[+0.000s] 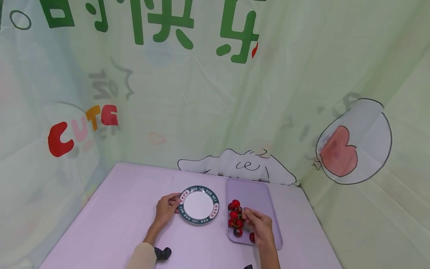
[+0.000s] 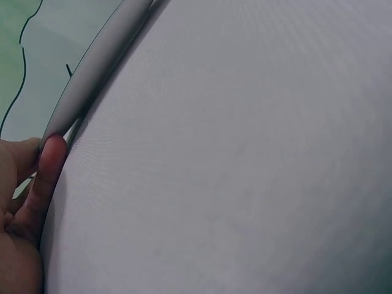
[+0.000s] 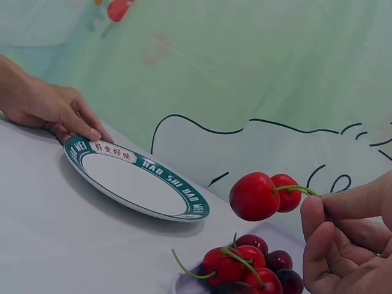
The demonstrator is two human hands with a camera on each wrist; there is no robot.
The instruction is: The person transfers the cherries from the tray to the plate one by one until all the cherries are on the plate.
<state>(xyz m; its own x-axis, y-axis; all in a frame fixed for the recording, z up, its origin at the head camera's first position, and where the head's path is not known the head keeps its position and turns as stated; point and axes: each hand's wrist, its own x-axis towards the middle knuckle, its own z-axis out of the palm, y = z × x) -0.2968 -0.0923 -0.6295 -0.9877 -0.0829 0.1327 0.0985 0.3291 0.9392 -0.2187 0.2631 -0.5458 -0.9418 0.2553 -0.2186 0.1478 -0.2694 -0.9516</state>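
My right hand (image 1: 260, 226) pinches green stems between thumb and fingertips; in the right wrist view, two red cherries (image 3: 252, 196) hang from them above the pile. Below lie several more cherries (image 3: 263, 269), bright to dark red, on a purple tray (image 1: 250, 190). A white plate (image 1: 198, 205) with a dark green lettered rim is to the tray's left. My left hand (image 1: 166, 209) grips the plate's left edge, and the left wrist view has the rim (image 2: 101, 67) between thumb and finger. From the right wrist, the plate looks slightly tilted.
A pale cloth covers the table (image 1: 134, 209). Behind and beside it hangs a printed curtain (image 1: 201, 112) with green characters and cartoon drawings. A small black object (image 1: 163, 254) shows at my left wrist.
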